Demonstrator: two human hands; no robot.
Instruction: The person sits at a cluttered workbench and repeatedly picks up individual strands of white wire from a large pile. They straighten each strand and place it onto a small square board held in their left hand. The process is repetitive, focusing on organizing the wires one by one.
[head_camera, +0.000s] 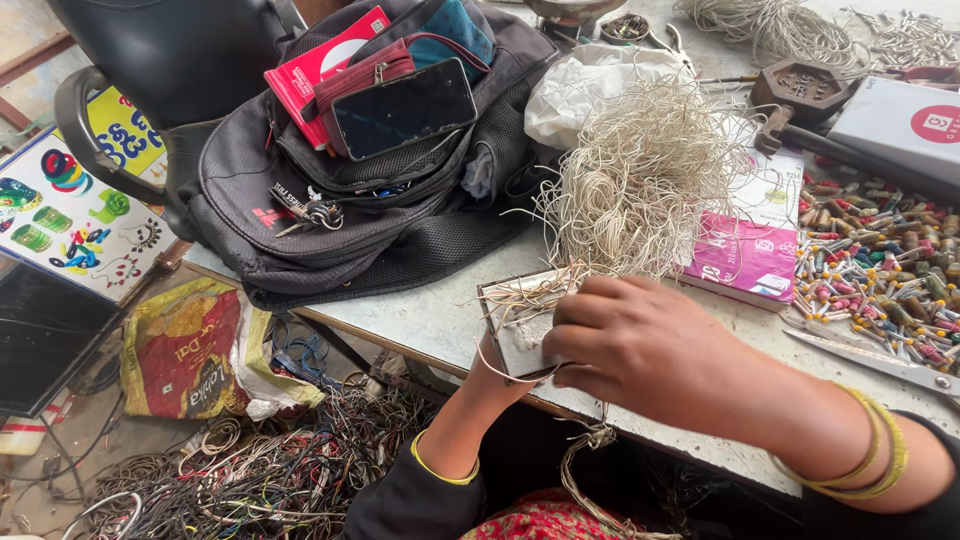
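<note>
Two hands work at one small flat grey rectangular card (512, 330) at the near edge of the pale worn work surface (420, 315), just below a big tangled heap of thin off-white wire (645, 180). Right hand (640, 345) lies over the card's right side, fingers curled and clamped on it w/ a few wire strands under them. Left hand (500, 375) comes up from below the edge; mostly hidden behind the card, so its grip can't be told, tho it seems to prop the card from beneath.

Step in hand, as I judge it: wire strands being laid or wound across the card, several already lying over its top edge. Next move prob calls for keeping the strands taut and flat vs the card, w/o dragging more loops out of the heap.

Hard to make out: left fingers, the card's underside, where the strand hanging below the surface edge ends. Right of the heap, a pink-and-white flat box (750, 255) is partly buried under wire; steel scissors (880, 365) are cut off at the frame edge.
</note>
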